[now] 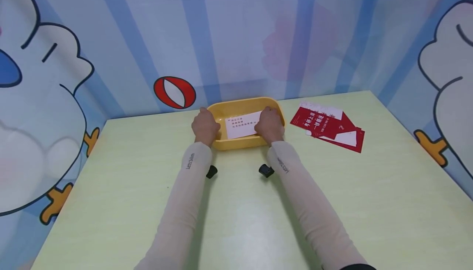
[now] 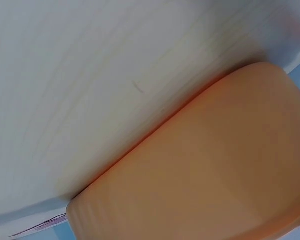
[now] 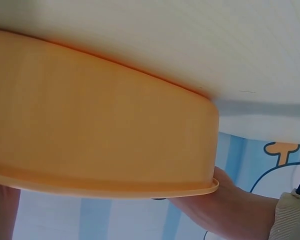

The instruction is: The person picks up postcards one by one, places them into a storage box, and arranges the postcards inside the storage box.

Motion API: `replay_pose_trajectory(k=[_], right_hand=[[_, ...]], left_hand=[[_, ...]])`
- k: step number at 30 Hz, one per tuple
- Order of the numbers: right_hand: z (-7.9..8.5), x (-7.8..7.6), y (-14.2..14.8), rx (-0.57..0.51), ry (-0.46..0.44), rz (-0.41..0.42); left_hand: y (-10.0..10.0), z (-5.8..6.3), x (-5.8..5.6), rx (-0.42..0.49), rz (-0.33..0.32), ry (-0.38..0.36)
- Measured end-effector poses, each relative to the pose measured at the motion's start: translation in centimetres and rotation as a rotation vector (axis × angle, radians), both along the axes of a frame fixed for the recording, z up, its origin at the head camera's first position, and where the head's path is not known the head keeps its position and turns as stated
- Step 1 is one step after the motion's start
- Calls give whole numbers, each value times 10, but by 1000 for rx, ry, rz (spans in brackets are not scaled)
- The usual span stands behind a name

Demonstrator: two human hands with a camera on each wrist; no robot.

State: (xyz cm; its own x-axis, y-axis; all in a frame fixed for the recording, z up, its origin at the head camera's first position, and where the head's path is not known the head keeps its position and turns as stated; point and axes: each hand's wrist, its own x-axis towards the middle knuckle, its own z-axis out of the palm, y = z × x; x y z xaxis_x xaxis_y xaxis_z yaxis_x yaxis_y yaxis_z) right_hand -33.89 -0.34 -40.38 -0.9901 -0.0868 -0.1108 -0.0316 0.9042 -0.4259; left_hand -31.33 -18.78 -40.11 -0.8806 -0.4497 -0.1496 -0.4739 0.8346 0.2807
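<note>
A yellow plastic basin [image 1: 236, 144] stands on the table near the back wall; the left wrist view and right wrist view show its outer side [image 2: 190, 165] close up. My left hand [image 1: 205, 127] grips its left end, and also shows in the right wrist view as a hand [image 3: 225, 202] at the rim. At the basin's right front corner, my right hand [image 1: 270, 125] holds the rim with curled fingers. A white card [image 1: 240, 125] with printed lines lies inside, its right end partly covered by the right hand. Most fingertips are hidden.
Several red and white cards [image 1: 325, 124] lie overlapping to the right of the basin. The pale table [image 1: 236, 220] meets a blue cartoon-printed wall covering [image 1: 236, 36] directly behind the basin. Small black devices [image 1: 266, 170] are worn under both wrists.
</note>
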Motion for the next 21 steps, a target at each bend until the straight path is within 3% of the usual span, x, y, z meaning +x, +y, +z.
replay_pose_trajectory(k=[21], right_hand=[[-1,-2,1,-11,-5,27]], left_hand=[[1,-1,-2,37,29,7]])
